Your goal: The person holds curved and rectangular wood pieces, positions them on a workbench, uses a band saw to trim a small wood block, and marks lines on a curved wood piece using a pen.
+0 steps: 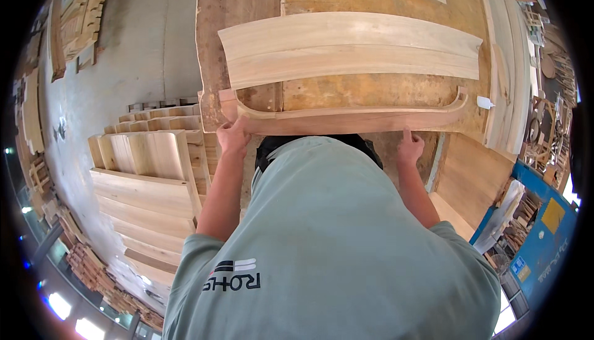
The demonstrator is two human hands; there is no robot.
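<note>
Our left hand (233, 136) is clamping the left end of the curved wooden rail (346, 122), which is running along the near edge of the bench (371, 97). Over now to our right hand (410, 147): a fingertip is meeting the rail's near side; whether it's gripping, we can't tell. Beyond, a wide pale board (352, 49) is lying.

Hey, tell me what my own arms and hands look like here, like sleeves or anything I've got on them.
Your left grip and right grip are bare hands; no gloves or watch show. Both forearms are uncovered up to short, loose, pale grey-green sleeves, part of a shirt with a dark-and-white printed emblem.
</note>
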